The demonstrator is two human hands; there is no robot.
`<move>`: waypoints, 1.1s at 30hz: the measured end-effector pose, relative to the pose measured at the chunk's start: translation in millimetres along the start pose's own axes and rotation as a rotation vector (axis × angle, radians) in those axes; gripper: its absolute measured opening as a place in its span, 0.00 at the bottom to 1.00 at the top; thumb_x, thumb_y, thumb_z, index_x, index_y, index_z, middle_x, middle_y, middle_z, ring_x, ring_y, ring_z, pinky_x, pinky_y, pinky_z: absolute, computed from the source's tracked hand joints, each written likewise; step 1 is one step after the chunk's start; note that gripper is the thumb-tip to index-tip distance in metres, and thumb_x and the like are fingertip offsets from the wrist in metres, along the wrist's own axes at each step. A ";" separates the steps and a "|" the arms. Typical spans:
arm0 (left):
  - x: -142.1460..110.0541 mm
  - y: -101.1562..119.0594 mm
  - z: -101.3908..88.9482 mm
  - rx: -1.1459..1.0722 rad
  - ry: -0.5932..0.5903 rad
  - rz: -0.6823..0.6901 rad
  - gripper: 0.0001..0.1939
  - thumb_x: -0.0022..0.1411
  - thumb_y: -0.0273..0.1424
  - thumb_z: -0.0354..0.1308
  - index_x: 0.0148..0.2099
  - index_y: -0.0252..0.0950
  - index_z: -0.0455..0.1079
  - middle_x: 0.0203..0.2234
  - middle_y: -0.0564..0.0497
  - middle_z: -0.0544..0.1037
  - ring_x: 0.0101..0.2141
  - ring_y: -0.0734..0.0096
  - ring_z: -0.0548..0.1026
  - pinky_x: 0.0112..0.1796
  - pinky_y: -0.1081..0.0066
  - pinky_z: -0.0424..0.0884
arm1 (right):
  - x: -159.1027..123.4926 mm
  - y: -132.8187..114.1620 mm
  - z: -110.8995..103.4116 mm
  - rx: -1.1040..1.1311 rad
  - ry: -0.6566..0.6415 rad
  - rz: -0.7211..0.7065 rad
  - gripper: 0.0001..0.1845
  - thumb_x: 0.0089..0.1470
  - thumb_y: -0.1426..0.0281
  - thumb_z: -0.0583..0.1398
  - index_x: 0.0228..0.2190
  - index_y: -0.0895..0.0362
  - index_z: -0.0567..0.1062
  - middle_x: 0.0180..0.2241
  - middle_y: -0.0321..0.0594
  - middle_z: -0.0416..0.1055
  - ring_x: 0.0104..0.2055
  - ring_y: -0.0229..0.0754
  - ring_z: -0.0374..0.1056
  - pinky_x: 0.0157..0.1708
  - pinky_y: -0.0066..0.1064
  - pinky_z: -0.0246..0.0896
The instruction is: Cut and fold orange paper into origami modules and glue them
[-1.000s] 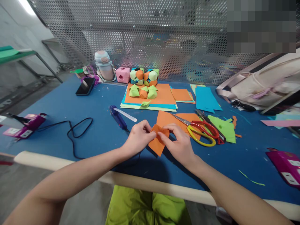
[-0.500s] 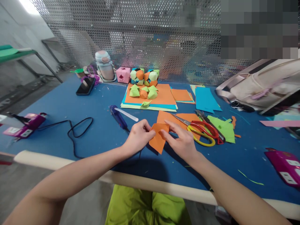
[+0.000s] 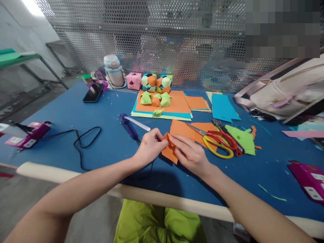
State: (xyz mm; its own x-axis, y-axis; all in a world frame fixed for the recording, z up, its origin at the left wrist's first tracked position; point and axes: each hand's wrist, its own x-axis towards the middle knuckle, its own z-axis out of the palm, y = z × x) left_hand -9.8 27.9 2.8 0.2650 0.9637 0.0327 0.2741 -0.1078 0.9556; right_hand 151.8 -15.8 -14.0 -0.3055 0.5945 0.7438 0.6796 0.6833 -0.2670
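A small piece of orange paper (image 3: 169, 154) is held up over the blue table, its upper part bent into a fold. My left hand (image 3: 150, 146) pinches its left edge between thumb and fingers. On the right side, my right hand (image 3: 189, 152) is closed on the paper, fingers pressing at the fold. Scissors (image 3: 219, 141) with red and yellow handles lie just right of my right hand, on flat orange paper (image 3: 178, 126). Beyond my left hand rests a blue glue gun (image 3: 128, 127) with a whitish glue stick in its back.
Folded paper pieces (image 3: 165, 100) sit on a stack of coloured sheets (image 3: 177, 104). Behind stand paper balls (image 3: 149, 82), a pink paper cube (image 3: 133, 81) and a bottle (image 3: 115, 72). A phone (image 3: 93, 92), power strips (image 3: 27, 135) and a bag (image 3: 280, 89) lie at the sides.
My right fingers have moved left and inward, bending the top right part of the orange paper over. My left hand keeps its pinch in nearly the same place.
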 end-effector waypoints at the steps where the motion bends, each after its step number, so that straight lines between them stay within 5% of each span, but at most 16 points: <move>1: 0.1 0.1 -0.2 0.006 0.004 0.003 0.07 0.49 0.28 0.54 0.24 0.36 0.57 0.17 0.59 0.62 0.20 0.80 0.61 0.22 0.77 0.57 | 0.1 -0.2 -0.2 0.005 -0.004 -0.002 0.19 0.55 0.77 0.54 0.49 0.59 0.72 0.45 0.51 0.73 0.46 0.44 0.71 0.45 0.36 0.71; 8: 0.3 2.6 -2.3 0.013 0.003 0.004 0.07 0.48 0.28 0.54 0.23 0.36 0.57 0.16 0.60 0.62 0.20 0.80 0.60 0.21 0.77 0.56 | 4.3 -5.3 -2.0 0.091 -0.035 0.136 0.14 0.59 0.75 0.52 0.43 0.57 0.73 0.42 0.47 0.75 0.44 0.43 0.72 0.45 0.36 0.70; 12: -1.2 3.5 -1.2 0.012 0.005 0.027 0.07 0.49 0.28 0.54 0.23 0.36 0.58 0.17 0.60 0.62 0.20 0.81 0.59 0.21 0.77 0.56 | 2.7 -7.3 1.8 0.215 -0.040 0.380 0.10 0.58 0.71 0.54 0.42 0.55 0.71 0.40 0.44 0.76 0.41 0.42 0.74 0.40 0.33 0.71; 19: -1.6 1.0 0.4 0.060 0.016 0.081 0.07 0.49 0.27 0.54 0.23 0.36 0.58 0.17 0.59 0.64 0.21 0.80 0.61 0.23 0.77 0.57 | 7.3 -7.0 -1.4 0.422 -0.170 0.752 0.17 0.54 0.63 0.57 0.44 0.56 0.75 0.42 0.42 0.76 0.42 0.45 0.73 0.42 0.36 0.69; 33: -2.0 -1.2 3.7 0.016 -0.038 0.038 0.08 0.50 0.29 0.56 0.24 0.36 0.60 0.17 0.58 0.65 0.21 0.79 0.62 0.22 0.77 0.57 | 7.5 -0.1 1.1 0.538 -0.062 0.796 0.08 0.49 0.67 0.62 0.31 0.55 0.81 0.33 0.39 0.78 0.36 0.45 0.74 0.39 0.35 0.70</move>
State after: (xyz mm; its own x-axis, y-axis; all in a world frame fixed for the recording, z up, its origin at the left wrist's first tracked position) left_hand -7.3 25.3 0.5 0.3098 0.9491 0.0572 0.2779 -0.1479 0.9492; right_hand 148.7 -10.9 -9.1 0.0678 0.9786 0.1941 0.3110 0.1641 -0.9361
